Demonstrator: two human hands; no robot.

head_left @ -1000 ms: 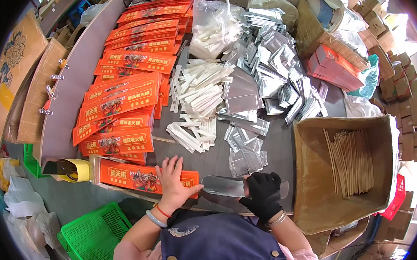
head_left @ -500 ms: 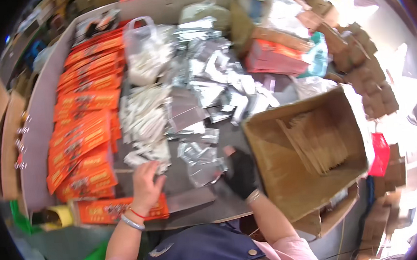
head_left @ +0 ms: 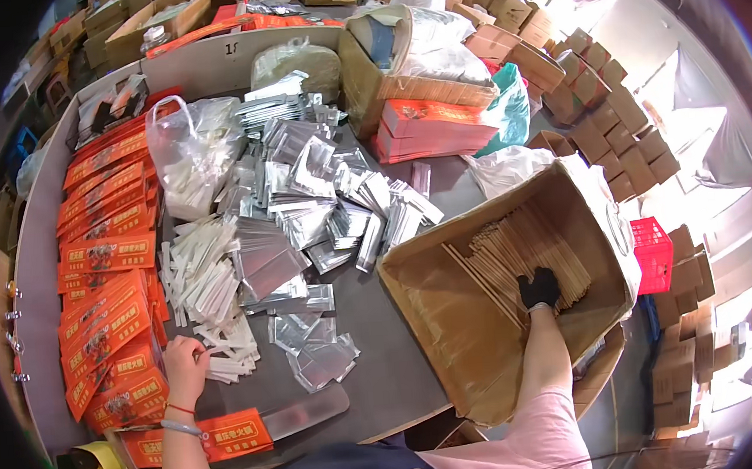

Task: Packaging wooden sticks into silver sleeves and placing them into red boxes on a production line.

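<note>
My left hand (head_left: pixel 185 367) is closed in a pinch at the near-left end of a heap of slim white paper packets (head_left: pixel 204 273), its fingertips on one packet's end. My right hand (head_left: pixel 539 290), in a black glove, reaches into a large cardboard box (head_left: pixel 438 309). Its fingers are a little apart and touch a pile of wooden chopsticks (head_left: pixel 529 245); the palm side is hidden. Left of the packets lie overlapping rows of printed orange sleeves (head_left: pixel 112 318). One orange sleeve (head_left: pixel 233 434) lies at the near edge beside a clear, rounded plastic strip (head_left: pixel 310 411).
Silvery clear sachets (head_left: pixel 304 196) spread over the middle of the grey table (head_left: pixel 383 330). A plastic bag (head_left: pixel 191 151) of white packets stands behind. At the back right are stacked orange-red sleeves (head_left: pixel 430 130). A yellow tape roll (head_left: pixel 104 460) sits at the near-left corner.
My right hand has moved right, from the table into the box onto the chopsticks. My left hand has closed at the white packets' near end. The view has swung to the right.
</note>
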